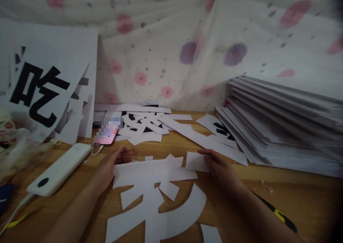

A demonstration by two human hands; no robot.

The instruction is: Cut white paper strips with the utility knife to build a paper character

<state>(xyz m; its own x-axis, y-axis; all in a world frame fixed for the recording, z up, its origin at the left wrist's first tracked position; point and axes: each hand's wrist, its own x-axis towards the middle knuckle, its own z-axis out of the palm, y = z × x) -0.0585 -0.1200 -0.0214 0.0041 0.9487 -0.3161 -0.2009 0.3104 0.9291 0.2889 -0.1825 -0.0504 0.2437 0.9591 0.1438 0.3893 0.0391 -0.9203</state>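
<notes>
A large white cut-out shape (157,207) with curved and straight arms lies on the wooden table between my hands. My left hand (118,166) is at its upper left, fingers curled towards the edge of a white strip (147,167); whether they grip it is unclear. Pinched between the thumb and fingers of my right hand (215,166) is a small white rectangular piece (197,161), right of the cut-out. A smaller white piece (210,233) lies near the front edge of view.
White and black scraps (144,123) lie behind. A stack of white boards (281,128) stands right, a yellow-black tool (281,216) below it. At left are a white power bank (60,170), a phone (108,132) and a board with a black character (80,39).
</notes>
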